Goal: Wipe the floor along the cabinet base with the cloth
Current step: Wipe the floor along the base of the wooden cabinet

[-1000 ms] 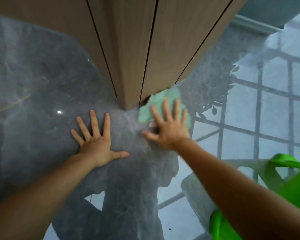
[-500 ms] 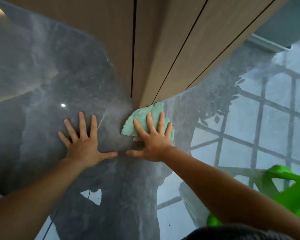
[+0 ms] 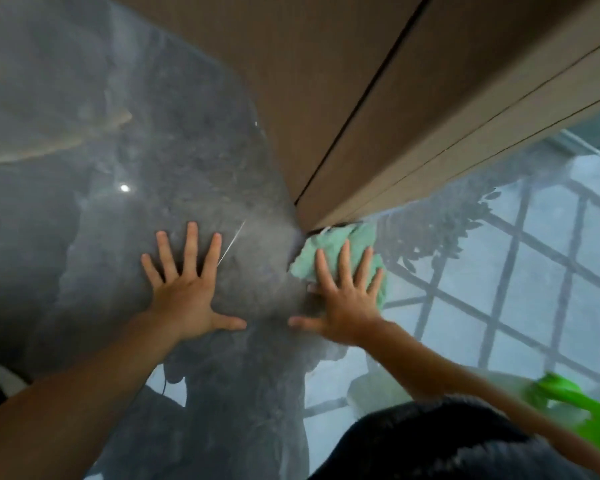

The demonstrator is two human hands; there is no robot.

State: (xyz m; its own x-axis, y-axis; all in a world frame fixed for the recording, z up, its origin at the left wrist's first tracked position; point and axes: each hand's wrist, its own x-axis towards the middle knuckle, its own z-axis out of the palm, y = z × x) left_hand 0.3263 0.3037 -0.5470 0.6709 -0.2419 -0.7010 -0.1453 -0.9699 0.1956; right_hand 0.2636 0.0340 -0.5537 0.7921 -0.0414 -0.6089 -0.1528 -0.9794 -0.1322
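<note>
A crumpled pale green cloth (image 3: 336, 242) lies on the glossy dark grey floor (image 3: 101, 237), pressed up against the bottom corner of the wooden cabinet (image 3: 343, 116). My right hand (image 3: 343, 292) lies flat on the cloth with fingers spread, covering its near half, the thumb out to the left on bare floor. My left hand (image 3: 187, 289) rests palm down on the floor, fingers spread, a hand's width left of the cloth and holding nothing.
The cabinet base runs up and to the right from the corner, its panels split by dark seams. A bright green plastic object (image 3: 582, 410) sits at the lower right. The floor mirrors a window grid (image 3: 534, 289) and foliage. Dark clothing (image 3: 447, 445) fills the bottom edge.
My right hand slid the cloth left to the cabinet corner, then a little back right along the base. The left hand has stayed planted while my view shifted.
</note>
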